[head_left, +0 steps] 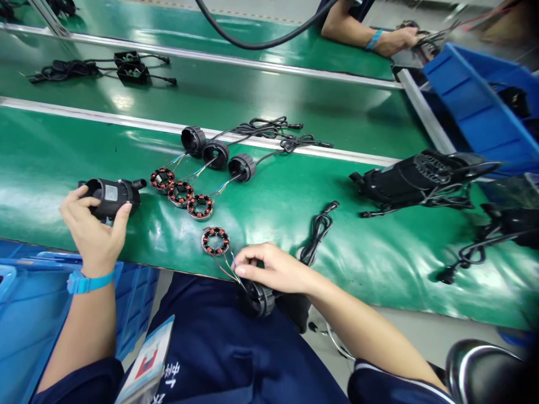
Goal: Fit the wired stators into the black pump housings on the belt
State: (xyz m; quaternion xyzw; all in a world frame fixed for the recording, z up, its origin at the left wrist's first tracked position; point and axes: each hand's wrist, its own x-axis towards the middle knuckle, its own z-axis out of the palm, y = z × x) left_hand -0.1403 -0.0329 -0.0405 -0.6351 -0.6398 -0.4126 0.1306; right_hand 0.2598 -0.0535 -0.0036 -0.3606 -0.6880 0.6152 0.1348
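Note:
On the left of the bench, my left hand grips a black cylindrical housing with a pale label and a short side spout. My right hand is at the bench's near edge, its thumb and fingertips closed on thin coloured wires. These wires run from a copper-wound stator ring to a black ribbed cap at the edge, partly under my right hand. Farther in, several stators lie in a slanted row, wired to black caps with coiled cables.
A bundled black cable lies right of my right hand. Large black units with cables rest at the right, near a blue bin. Across the bench, a co-worker's arm handles wires. Blue crates stand below left.

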